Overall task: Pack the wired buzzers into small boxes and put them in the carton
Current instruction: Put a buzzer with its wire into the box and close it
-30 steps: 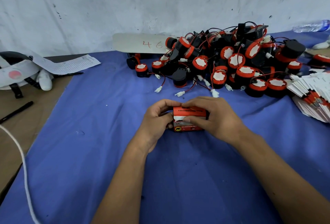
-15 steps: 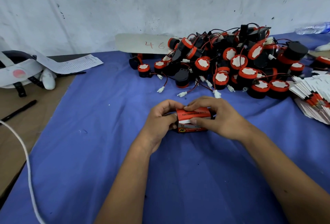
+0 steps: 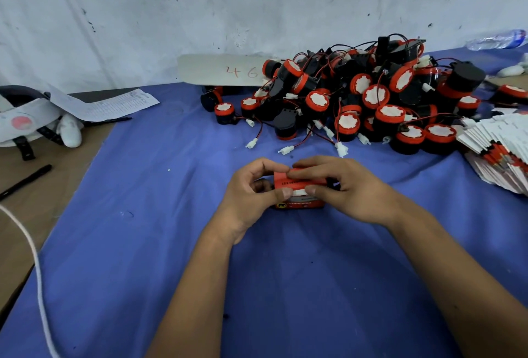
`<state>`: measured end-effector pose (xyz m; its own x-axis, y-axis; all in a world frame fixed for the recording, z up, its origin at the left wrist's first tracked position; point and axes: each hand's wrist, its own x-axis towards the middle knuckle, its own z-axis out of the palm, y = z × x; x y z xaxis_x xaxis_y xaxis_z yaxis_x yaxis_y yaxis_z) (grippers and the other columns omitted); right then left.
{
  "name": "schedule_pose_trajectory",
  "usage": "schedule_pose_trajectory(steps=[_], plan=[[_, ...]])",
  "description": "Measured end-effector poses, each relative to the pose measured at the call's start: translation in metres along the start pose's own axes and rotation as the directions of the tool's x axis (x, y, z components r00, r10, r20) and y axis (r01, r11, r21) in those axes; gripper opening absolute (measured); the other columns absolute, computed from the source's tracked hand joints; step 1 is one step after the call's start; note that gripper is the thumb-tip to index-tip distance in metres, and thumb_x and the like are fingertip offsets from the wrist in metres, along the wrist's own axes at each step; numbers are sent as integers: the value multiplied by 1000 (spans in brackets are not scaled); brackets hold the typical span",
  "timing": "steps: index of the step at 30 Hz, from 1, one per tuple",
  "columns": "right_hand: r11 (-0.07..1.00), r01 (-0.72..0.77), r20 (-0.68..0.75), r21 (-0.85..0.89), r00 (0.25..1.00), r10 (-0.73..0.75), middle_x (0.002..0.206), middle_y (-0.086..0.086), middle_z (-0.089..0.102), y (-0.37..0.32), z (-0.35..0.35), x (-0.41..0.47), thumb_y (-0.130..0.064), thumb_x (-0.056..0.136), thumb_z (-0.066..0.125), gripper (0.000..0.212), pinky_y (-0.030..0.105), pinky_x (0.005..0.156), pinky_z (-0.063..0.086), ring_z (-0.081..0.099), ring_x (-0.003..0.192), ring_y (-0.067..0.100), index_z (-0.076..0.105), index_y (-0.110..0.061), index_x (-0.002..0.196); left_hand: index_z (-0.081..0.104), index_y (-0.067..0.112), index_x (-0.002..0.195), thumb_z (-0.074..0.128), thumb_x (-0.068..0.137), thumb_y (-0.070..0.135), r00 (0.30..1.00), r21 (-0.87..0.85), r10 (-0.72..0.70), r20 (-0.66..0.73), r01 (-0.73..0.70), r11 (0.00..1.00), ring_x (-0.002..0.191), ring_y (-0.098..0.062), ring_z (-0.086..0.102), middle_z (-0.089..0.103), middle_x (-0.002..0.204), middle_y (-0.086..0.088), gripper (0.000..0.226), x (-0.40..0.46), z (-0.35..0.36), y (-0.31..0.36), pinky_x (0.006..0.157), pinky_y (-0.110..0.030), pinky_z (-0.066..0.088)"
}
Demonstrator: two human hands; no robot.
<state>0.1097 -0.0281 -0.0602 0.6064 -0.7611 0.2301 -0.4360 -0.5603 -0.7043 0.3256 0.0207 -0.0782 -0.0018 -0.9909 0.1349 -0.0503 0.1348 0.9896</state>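
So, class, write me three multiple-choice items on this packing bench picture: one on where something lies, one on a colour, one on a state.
1. Where does the pile of buzzers lie relative to the hands?
A. beyond them, toward the wall
B. nearer than them
C. on the bare wood at the left

2. What colour is the cloth under the hands?
A. green
B. blue
C. white

3. What is the state of the small box?
A. lying untouched
B. gripped by one hand only
C. gripped by both hands

Answers:
1 A: the pile of buzzers sits past the hands, by the wall.
2 B: the cloth is blue.
3 C: the left hand and right hand both curl round the small box.
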Motion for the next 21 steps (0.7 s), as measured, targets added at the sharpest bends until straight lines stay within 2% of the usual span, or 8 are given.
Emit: schedule_pose_trajectory(steps=[2, 3, 6, 9, 11, 14, 18, 21], plan=[[990, -37, -66, 139, 997, 47, 132, -8, 64, 3, 0, 0, -10, 91, 76, 29, 33, 72, 60, 72, 93, 17, 78, -26, 115, 76, 20, 97, 82, 76, 13, 1000, 12, 10, 3, -10, 1000, 90, -48, 63, 76, 112, -10, 23, 1, -2, -1, 88, -56, 58], [977, -52, -86, 209, 994, 71, 129, -8, 66, 4, 0, 0, -8, 88, 79, 26, 37, 60, 60, 71, 75, 24, 80, -24, 109, 77, 18, 96, 81, 77, 11, 1000, 22, 15, 13, -16, 1000, 96, -51, 64, 77, 113, -9, 20, 2, -2, -1, 90, -57, 57], [945, -75, -115, 317, 986, 117, 125, -9, 69, 6, 3, 1, -6, 84, 82, 20, 39, 52, 56, 63, 53, 28, 83, -23, 95, 77, 10, 98, 84, 80, 3, 998, 48, 34, 55, -36, 998, 103, -40, 70, 77, 116, -6, 21, 2, 1, -2, 92, -53, 58], [935, -74, -78, 347, 991, 107, 130, -8, 67, 5, 4, 1, -8, 88, 78, 17, 33, 55, 54, 62, 52, 21, 83, -21, 98, 77, 10, 92, 88, 71, 3, 997, 75, 74, 21, -75, 994, 107, -36, 71, 75, 119, -7, 25, 1, 4, -3, 95, -52, 60], [926, -79, -14, 368, 996, 90, 137, -7, 63, 5, 0, 0, -7, 96, 68, 19, 31, 60, 55, 61, 56, 22, 81, -16, 107, 76, 7, 90, 88, 72, -4, 996, 77, 84, -15, -83, 994, 109, -37, 70, 72, 122, -12, 25, 2, 5, -5, 97, -59, 56], [909, -87, 19, 408, 996, 87, 141, -5, 61, 5, -3, -2, -1, 98, 63, 25, 32, 64, 56, 61, 62, 27, 79, -13, 113, 77, 9, 88, 85, 75, -9, 996, 83, 88, -22, -86, 993, 112, -31, 70, 70, 125, -13, 24, 3, 4, -8, 98, -58, 57], [914, -76, -67, 398, 991, 112, 135, -4, 66, 3, 3, -2, 1, 93, 70, 16, 33, 58, 58, 64, 57, 30, 81, -9, 100, 77, 10, 89, 86, 75, -7, 993, 121, 119, -22, -115, 986, 108, -25, 72, 72, 122, -7, 24, 4, 2, -9, 92, -47, 60], [897, -94, -91, 433, 985, 147, 132, -7, 68, 3, 6, -1, 2, 90, 73, 15, 32, 54, 58, 62, 53, 27, 79, -11, 85, 74, 7, 91, 86, 74, -9, 993, 119, 118, -5, -117, 986, 106, -28, 72, 72, 123, -10, 26, 4, 3, -9, 90, -46, 61]])
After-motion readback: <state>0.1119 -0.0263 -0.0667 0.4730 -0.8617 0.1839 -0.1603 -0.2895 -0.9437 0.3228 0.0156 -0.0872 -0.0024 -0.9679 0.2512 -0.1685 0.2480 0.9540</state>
